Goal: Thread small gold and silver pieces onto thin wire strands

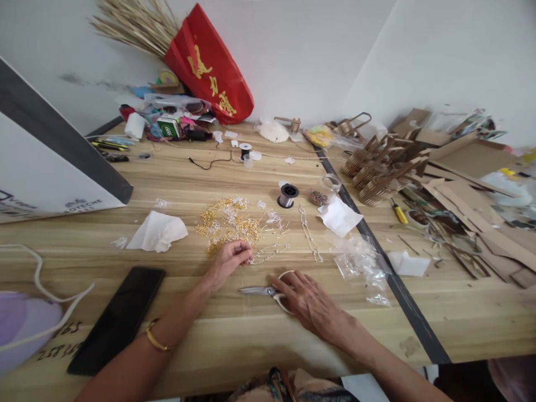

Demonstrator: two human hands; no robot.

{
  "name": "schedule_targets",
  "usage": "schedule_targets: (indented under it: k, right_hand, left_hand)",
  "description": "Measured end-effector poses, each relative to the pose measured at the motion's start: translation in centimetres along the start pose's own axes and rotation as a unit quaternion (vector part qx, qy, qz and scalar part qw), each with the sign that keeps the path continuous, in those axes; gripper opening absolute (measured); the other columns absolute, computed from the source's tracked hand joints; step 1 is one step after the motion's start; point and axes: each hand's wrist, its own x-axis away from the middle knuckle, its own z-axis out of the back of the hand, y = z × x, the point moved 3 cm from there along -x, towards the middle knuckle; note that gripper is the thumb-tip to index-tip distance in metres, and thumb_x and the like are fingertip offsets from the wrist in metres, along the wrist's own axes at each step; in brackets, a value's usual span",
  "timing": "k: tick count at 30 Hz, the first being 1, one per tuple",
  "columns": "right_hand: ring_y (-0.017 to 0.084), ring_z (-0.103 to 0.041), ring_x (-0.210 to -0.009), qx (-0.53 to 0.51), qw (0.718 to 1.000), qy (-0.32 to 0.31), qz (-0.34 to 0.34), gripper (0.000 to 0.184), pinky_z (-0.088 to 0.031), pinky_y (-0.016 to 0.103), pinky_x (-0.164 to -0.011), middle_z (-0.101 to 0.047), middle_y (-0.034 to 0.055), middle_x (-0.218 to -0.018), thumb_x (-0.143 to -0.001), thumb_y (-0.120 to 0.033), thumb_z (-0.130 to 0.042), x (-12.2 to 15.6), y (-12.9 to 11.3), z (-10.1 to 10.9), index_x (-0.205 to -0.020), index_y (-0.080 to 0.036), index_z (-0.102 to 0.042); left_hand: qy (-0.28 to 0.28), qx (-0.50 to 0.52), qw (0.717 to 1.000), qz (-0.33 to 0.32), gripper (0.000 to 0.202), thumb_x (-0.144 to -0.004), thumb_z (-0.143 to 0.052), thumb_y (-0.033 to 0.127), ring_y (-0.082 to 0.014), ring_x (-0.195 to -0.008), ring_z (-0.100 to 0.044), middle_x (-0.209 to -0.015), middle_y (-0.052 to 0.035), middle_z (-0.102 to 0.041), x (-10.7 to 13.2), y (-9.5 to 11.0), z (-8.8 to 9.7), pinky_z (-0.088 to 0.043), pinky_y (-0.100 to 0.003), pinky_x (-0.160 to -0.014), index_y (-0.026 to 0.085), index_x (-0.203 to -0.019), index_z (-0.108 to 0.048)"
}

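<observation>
My left hand (pixel 229 258) is closed in a pinch at the near edge of a heap of gold and silver beads and pins (pixel 228 222), on something too small to make out. A beaded strand (pixel 268 254) lies just right of its fingertips. My right hand (pixel 307 301) rests flat on the wooden table (pixel 234 329), fingers stretched over the white handles of a pair of scissors (pixel 262 291) whose blades point left. A second bead chain (pixel 309 234) lies beyond the right hand.
A black phone (pixel 119 315) lies near left, a crumpled white tissue (pixel 157 231) beside the beads. A wire spool (pixel 287 195), small glass jar (pixel 331 182), white paper (pixel 339 216) and plastic bags (pixel 360 262) sit right. Cardboard pieces (pixel 460 178) crowd the far right; a red bag (pixel 211 70) stands behind.
</observation>
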Motion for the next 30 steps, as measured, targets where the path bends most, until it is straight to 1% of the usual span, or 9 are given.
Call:
schedule_targets:
  k: [4, 7, 9, 11, 14, 17, 22, 26, 30]
  right_hand:
    - [0.020, -0.056, -0.087, -0.031, 0.999, -0.026, -0.005, 0.041, -0.049, 0.032, -0.073, -0.056, 0.0076, -0.099, -0.088, -0.014, -0.049, 0.1, 0.3, 0.8, -0.127, -0.027, -0.045]
    - [0.016, -0.060, -0.078, -0.132, 0.989, -0.066, -0.030, 0.034, -0.051, 0.028, -0.070, -0.056, 0.0060, -0.097, -0.090, -0.015, -0.047, 0.9, 1.0, 2.2, -0.122, -0.026, -0.051]
    - [0.015, -0.063, -0.082, -0.221, 0.971, -0.083, -0.048, 0.034, -0.052, 0.028, -0.076, -0.058, 0.0059, -0.102, -0.092, -0.018, -0.045, 1.6, 1.6, 2.9, -0.123, -0.028, -0.052]
    - [0.018, -0.064, -0.093, -0.283, 0.954, -0.062, -0.080, 0.038, -0.053, 0.030, -0.082, -0.061, 0.0072, -0.110, -0.091, -0.022, -0.048, 2.2, 2.4, 3.1, -0.129, -0.028, -0.049]
    - [0.023, -0.060, -0.107, -0.352, 0.925, -0.010, -0.142, 0.044, -0.050, 0.036, -0.092, -0.062, 0.0088, -0.119, -0.084, -0.026, -0.058, 2.8, 3.3, 2.4, -0.128, -0.023, -0.052]
    - [0.022, -0.064, -0.099, -0.409, 0.895, 0.002, -0.179, 0.047, -0.052, 0.034, -0.088, -0.065, 0.0074, -0.115, -0.079, -0.022, -0.061, 2.6, 3.3, 1.3, -0.126, -0.020, -0.055]
    - [0.017, -0.063, -0.084, -0.469, 0.867, -0.006, -0.167, 0.049, -0.052, 0.027, -0.076, -0.067, 0.0041, -0.101, -0.078, -0.023, -0.062, 1.6, 2.2, 0.2, -0.126, -0.020, -0.054]
    - [0.016, -0.058, -0.082, -0.503, 0.849, -0.010, -0.161, 0.053, -0.048, 0.024, -0.072, -0.064, 0.0028, -0.096, -0.077, -0.028, -0.065, 1.2, 1.7, -0.4, -0.128, -0.020, -0.052]
    - [0.012, -0.050, -0.071, -0.541, 0.826, -0.030, -0.157, 0.053, -0.041, 0.021, -0.062, -0.057, 0.0009, -0.086, -0.080, -0.033, -0.062, 1.0, 1.2, -0.6, -0.129, -0.018, -0.049]
  left_hand:
    - [0.007, 0.016, 1.000, 0.007, 0.023, -0.067, -0.069, 0.035, -0.0104, -0.056, -0.053, -0.064, -0.0006, -0.063, 0.0, 0.0, 0.1, -0.044, -0.023, -0.057, 0.014, -0.073, -0.061]
    - [0.003, 0.042, 0.999, 0.008, 0.023, -0.067, -0.069, 0.034, -0.0100, -0.055, -0.053, -0.063, -0.0003, -0.063, -0.2, -0.2, 0.2, -0.043, -0.023, -0.056, 0.013, -0.072, -0.062]
    - [-0.002, 0.064, 0.998, 0.006, 0.023, -0.068, -0.069, 0.034, -0.0097, -0.055, -0.052, -0.064, -0.0002, -0.062, -0.3, -0.4, 0.4, -0.042, -0.023, -0.055, 0.013, -0.073, -0.062]
    - [-0.006, 0.083, 0.997, 0.011, 0.023, -0.068, -0.070, 0.033, -0.0093, -0.055, -0.052, -0.065, -0.0003, -0.062, -0.3, -0.5, 0.5, -0.041, -0.023, -0.055, 0.013, -0.075, -0.062]
    - [-0.006, 0.099, 0.995, 0.020, 0.024, -0.067, -0.071, 0.032, -0.0089, -0.055, -0.052, -0.065, -0.0004, -0.062, -0.3, -0.6, 0.5, -0.040, -0.022, -0.055, 0.012, -0.076, -0.062]
    - [-0.004, 0.103, 0.994, 0.019, 0.024, -0.067, -0.072, 0.032, -0.0089, -0.056, -0.052, -0.065, -0.0006, -0.063, -0.3, -0.5, 0.4, -0.040, -0.022, -0.056, 0.012, -0.076, -0.062]
    - [-0.004, 0.108, 0.994, 0.011, 0.023, -0.068, -0.071, 0.032, -0.0088, -0.056, -0.052, -0.066, -0.0001, -0.063, -0.2, -0.5, 0.3, -0.041, -0.022, -0.057, 0.012, -0.076, -0.063]
    - [-0.010, 0.112, 0.994, 0.011, 0.022, -0.068, -0.072, 0.032, -0.0088, -0.057, -0.052, -0.066, 0.0001, -0.063, -0.3, -0.7, 0.3, -0.040, -0.022, -0.057, 0.013, -0.074, -0.063]
    - [-0.008, 0.115, 0.993, 0.004, 0.020, -0.071, -0.071, 0.031, -0.0088, -0.058, -0.053, -0.067, 0.0000, -0.064, -0.4, -1.0, 0.4, -0.040, -0.021, -0.058, 0.013, -0.075, -0.064]
